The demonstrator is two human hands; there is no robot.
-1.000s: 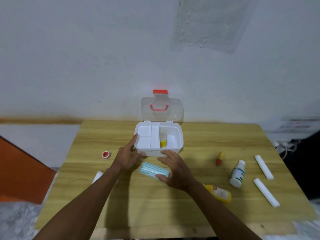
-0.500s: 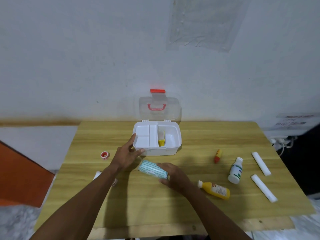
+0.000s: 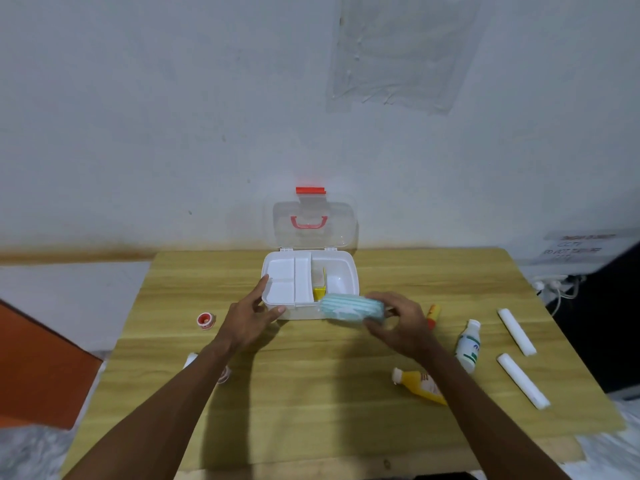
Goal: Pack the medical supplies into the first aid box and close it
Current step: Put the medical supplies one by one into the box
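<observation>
Masks, a blue-striped pack [image 3: 351, 307], sit pinched in the right hand [image 3: 401, 323], thumb beneath and fingers curled over the right end, raised at the near rim of the first aid box [image 3: 341, 268], probably bound for its deep right compartment. The left hand [image 3: 251, 315], fingers spread and holding nothing, presses the box's near-left corner to steady it. Its clear lid [image 3: 313, 225] stands upright at the far side. Bottles and rolls wait on the counter [image 3: 311, 393].

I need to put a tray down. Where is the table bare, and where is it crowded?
Bare: the near middle of the table between the forearms, and the far left corner. Crowded: right side, with yellow bottle, white bottle and two white rolls.
</observation>
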